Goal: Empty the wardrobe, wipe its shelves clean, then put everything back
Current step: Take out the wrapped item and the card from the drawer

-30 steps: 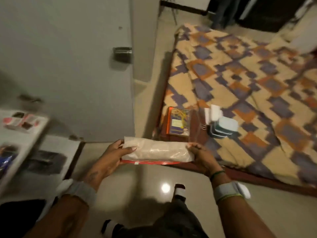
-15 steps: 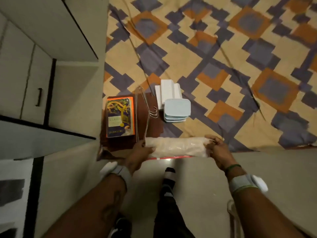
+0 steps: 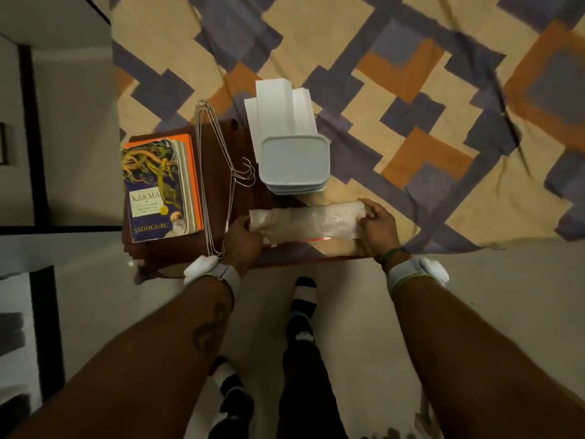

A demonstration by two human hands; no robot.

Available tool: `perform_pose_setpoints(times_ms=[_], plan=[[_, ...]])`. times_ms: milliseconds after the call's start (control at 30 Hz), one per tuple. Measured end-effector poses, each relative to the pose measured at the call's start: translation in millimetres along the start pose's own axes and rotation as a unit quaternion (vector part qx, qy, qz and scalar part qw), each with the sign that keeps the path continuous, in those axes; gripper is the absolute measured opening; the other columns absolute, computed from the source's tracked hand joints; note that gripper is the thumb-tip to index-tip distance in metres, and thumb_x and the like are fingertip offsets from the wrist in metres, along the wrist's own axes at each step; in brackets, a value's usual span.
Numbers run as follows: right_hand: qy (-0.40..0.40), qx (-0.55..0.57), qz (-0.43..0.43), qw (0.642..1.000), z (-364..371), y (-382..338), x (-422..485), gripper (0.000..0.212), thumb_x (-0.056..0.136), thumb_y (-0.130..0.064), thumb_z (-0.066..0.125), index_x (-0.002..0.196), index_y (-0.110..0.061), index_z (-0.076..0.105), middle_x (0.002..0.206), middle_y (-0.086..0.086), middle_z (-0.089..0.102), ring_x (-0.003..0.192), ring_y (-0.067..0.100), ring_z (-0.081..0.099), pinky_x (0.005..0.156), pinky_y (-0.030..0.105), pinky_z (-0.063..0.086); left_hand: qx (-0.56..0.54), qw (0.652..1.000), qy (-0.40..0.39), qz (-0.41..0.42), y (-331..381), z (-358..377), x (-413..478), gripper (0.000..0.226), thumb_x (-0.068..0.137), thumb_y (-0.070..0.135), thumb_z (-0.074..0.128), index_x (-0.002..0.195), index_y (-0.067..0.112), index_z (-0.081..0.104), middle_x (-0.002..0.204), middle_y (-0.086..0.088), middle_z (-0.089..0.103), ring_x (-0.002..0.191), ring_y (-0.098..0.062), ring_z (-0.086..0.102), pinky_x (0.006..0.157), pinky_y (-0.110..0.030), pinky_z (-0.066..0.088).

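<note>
Both hands hold a long clear plastic packet (image 3: 304,223), filled with something pale and closed along its near edge by a red strip, crosswise at the near edge of the bed (image 3: 411,90). The left hand (image 3: 242,239) takes the packet's left end, its fingers (image 3: 245,224) curled round that end with the back of the hand facing up. The right hand (image 3: 378,228) takes the right end, its fingers (image 3: 370,213) bent and pinching the plastic against the thumb. Whether the packet rests on the patterned bedspread or hangs just above it cannot be told. Just beyond the packet stands a stack of lidded grey containers (image 3: 294,163), and behind them lie some white boxes (image 3: 278,106). To the left, a few wire hangers (image 3: 218,172) lie on a folded brown cloth (image 3: 243,198), their lower corner close to the left wrist. A paperback book (image 3: 158,191) lies face up on the same cloth, just beside the hangers. Each wrist wears a grey band. Below the arms are the pale floor (image 3: 348,296) and the person's socked feet.
</note>
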State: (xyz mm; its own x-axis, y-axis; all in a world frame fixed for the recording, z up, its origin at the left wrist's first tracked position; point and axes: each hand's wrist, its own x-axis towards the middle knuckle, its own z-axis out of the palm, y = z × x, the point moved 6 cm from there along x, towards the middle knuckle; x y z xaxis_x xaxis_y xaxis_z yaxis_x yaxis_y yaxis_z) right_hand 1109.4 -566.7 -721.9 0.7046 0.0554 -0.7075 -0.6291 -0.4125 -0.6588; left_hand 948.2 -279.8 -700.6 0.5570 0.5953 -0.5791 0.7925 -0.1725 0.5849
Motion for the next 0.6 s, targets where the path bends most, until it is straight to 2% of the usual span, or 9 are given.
perform_pose_setpoints(times_ms=[67, 167, 233, 300, 400, 500, 567, 600], plan=[[0.002, -0.031, -0.006, 1.000, 1, -4, 3, 0.052, 0.088, 0.012, 0.051, 0.137, -0.005, 0.056, 0.137, 0.011, 0.059, 0.128, 0.026, 0.053, 0.109, 0.034, 0.044, 0.013, 1.000, -0.003, 0.004, -3, -1, 0, 0.040, 0.084, 0.013, 0.067, 0.123, 0.009, 0.068, 0.117, -0.013, 0.071, 0.107, -0.025, 0.066, 0.093, -0.037, 0.053], [0.016, -0.107, -0.026, 0.994, 1, -18, -11, 0.057, 0.089, 0.004, 0.056, 0.144, -0.006, 0.048, 0.146, 0.012, 0.052, 0.135, 0.029, 0.047, 0.116, 0.039, 0.036, 0.055, 0.998, -0.001, -0.019, -1, -20, -9, 0.057, 0.077, 0.022, 0.068, 0.131, 0.004, 0.062, 0.124, -0.016, 0.066, 0.115, -0.032, 0.062, 0.099, -0.041, 0.052], [0.023, -0.157, -0.033, 0.987, 7, -37, -37, 0.057, 0.088, 0.000, 0.055, 0.145, -0.004, 0.046, 0.145, 0.016, 0.052, 0.134, 0.034, 0.047, 0.114, 0.038, 0.036, 0.081, 0.996, -0.026, -0.037, 11, -41, -28, 0.053, 0.084, 0.017, 0.070, 0.133, 0.001, 0.058, 0.130, -0.019, 0.062, 0.121, -0.035, 0.058, 0.100, -0.039, 0.048], [0.010, -0.193, -0.044, 0.980, 20, -52, -70, 0.051, 0.088, -0.002, 0.056, 0.139, -0.002, 0.052, 0.137, 0.020, 0.058, 0.129, 0.038, 0.051, 0.109, 0.037, 0.038, 0.094, 0.992, -0.068, -0.039, 15, -56, -50, 0.048, 0.089, 0.016, 0.070, 0.133, 0.001, 0.058, 0.131, -0.017, 0.062, 0.123, -0.034, 0.058, 0.100, -0.036, 0.046], [-0.053, -0.257, -0.060, 0.963, 57, -68, -115, 0.043, 0.086, -0.008, 0.062, 0.129, -0.002, 0.061, 0.130, 0.019, 0.064, 0.124, 0.038, 0.056, 0.104, 0.035, 0.041, 0.111, 0.986, -0.116, -0.034, 12, -85, -81, 0.037, 0.093, 0.020, 0.068, 0.127, 0.006, 0.063, 0.127, -0.014, 0.065, 0.119, -0.030, 0.059, 0.095, -0.030, 0.045], [-0.139, -0.316, -0.109, 0.932, 125, -87, -180, 0.037, 0.086, -0.013, 0.059, 0.122, -0.006, 0.066, 0.125, 0.016, 0.068, 0.119, 0.034, 0.060, 0.101, 0.033, 0.044, 0.108, 0.988, -0.106, -0.021, -5, -147, -118, 0.026, 0.094, 0.021, 0.065, 0.116, 0.008, 0.069, 0.120, -0.012, 0.067, 0.113, -0.029, 0.061, 0.093, -0.034, 0.049], [-0.203, -0.362, -0.157, 0.896, 188, -100, -234, 0.028, 0.090, -0.016, 0.059, 0.117, -0.012, 0.068, 0.119, 0.013, 0.070, 0.114, 0.032, 0.063, 0.099, 0.035, 0.049, 0.096, 0.992, -0.082, -0.023, -28, -202, -148, 0.022, 0.095, 0.020, 0.061, 0.112, 0.008, 0.070, 0.116, -0.012, 0.068, 0.109, -0.029, 0.063, 0.091, -0.036, 0.050], [-0.220, -0.372, -0.161, 0.887, 197, -97, -240, 0.026, 0.091, -0.020, 0.060, 0.115, -0.015, 0.070, 0.117, 0.012, 0.071, 0.112, 0.032, 0.064, 0.096, 0.037, 0.051, 0.089, 0.992, -0.087, -0.022, -28, -207, -152, 0.022, 0.096, 0.019, 0.059, 0.112, 0.008, 0.070, 0.116, -0.012, 0.068, 0.108, -0.030, 0.063, 0.090, -0.036, 0.050]])
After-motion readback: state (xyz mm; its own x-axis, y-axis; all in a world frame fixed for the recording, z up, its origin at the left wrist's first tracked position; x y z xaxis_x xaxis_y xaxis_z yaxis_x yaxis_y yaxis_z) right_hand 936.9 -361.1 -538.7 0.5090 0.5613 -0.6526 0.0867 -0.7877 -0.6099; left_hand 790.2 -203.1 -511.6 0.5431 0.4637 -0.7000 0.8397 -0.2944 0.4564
